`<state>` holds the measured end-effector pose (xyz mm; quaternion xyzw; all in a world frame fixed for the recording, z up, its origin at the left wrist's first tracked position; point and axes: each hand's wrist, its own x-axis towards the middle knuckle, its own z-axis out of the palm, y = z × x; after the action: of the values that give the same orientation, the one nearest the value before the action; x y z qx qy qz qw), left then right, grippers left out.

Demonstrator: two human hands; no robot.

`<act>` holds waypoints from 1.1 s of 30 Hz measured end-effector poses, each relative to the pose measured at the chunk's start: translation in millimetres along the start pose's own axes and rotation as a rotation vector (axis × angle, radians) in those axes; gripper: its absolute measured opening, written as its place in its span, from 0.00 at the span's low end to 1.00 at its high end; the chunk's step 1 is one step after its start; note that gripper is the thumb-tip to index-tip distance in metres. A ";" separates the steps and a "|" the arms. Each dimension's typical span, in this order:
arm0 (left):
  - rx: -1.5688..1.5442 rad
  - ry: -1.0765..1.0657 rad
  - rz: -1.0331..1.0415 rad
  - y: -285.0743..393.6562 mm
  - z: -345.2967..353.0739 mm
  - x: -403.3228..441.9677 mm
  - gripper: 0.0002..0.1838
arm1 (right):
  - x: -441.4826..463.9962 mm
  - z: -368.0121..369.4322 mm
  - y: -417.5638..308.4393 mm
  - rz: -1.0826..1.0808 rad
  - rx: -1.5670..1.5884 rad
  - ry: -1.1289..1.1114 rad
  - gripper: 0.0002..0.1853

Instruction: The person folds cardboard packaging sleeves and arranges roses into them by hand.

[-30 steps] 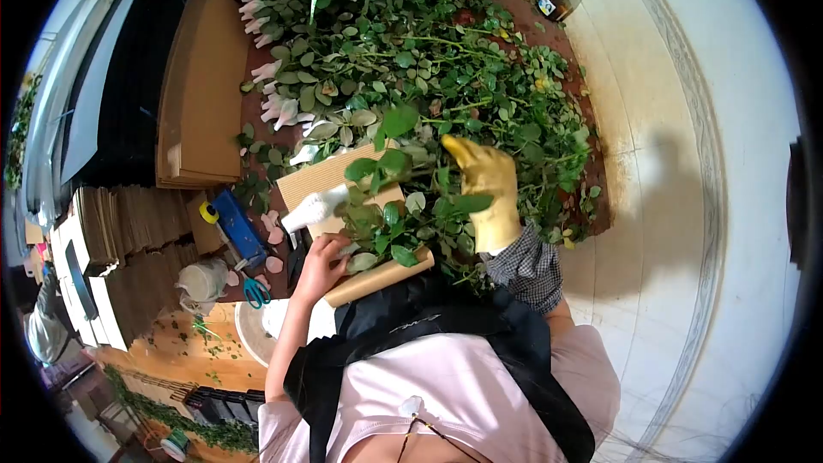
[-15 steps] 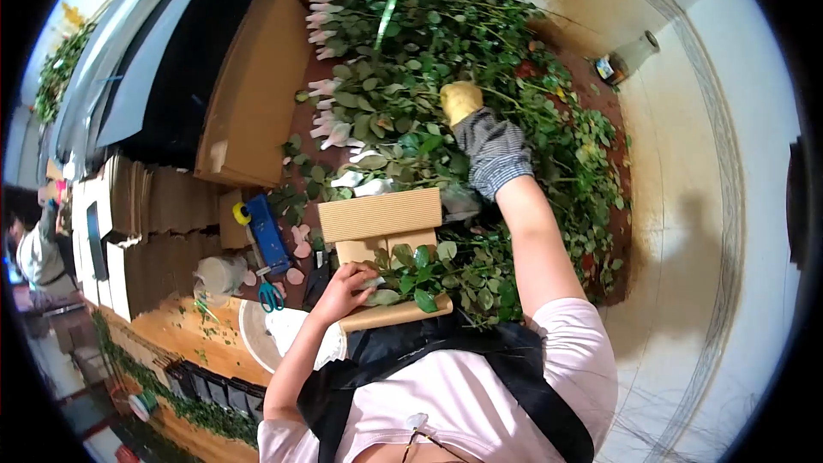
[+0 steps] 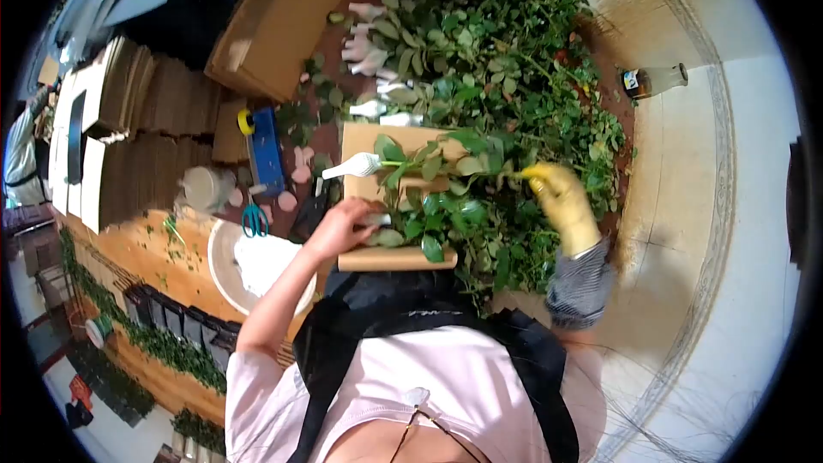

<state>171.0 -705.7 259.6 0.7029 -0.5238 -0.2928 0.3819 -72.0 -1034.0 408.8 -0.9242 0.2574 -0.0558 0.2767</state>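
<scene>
My right hand [image 3: 561, 201], in a yellow glove with a checked grey cuff, is closed on the stem end of a rose [image 3: 353, 166]. The rose lies sideways over the cardboard sheet [image 3: 360, 139], its bud in a white net sleeve pointing left. On the sheet's left side, my bare left hand [image 3: 345, 225] has its fingers curled round a white-sleeved rose head [image 3: 377, 219]; leaves spread to its right. Beyond the sheet lies a large heap of leafy rose stems [image 3: 506, 60], with white and pale pink sleeved heads [image 3: 369, 60] along its left edge.
Left of the sheet are a blue tape dispenser [image 3: 267, 154], teal scissors [image 3: 255, 219], a plastic tub [image 3: 207, 189] and a white bin [image 3: 225, 261]. Cardboard stacks [image 3: 163, 159] stand farther left. A glass bottle [image 3: 656, 81] lies by the wall at right.
My right hand has come from the heap toward the lower right, bringing a rose across the cardboard. The sheet's far flap now lies flatter. My left hand keeps its place on the sheet.
</scene>
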 end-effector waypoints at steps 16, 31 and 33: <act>0.451 -0.257 0.035 38.0 -23.5 26.7 0.16 | -94.1 100.1 66.8 0.354 0.362 -0.347 0.19; 0.350 -0.081 0.063 36.7 -16.1 22.8 0.15 | 294.4 79.9 134.8 0.165 -0.624 0.282 0.13; 0.347 -0.073 0.043 34.9 -16.7 21.2 0.15 | 320.5 67.2 114.1 0.448 -0.619 -0.058 0.07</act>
<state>172.6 -727.8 297.8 0.7357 -0.5949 -0.2152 0.2417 169.8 -1245.5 278.1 -0.8862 0.4495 0.1126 -0.0029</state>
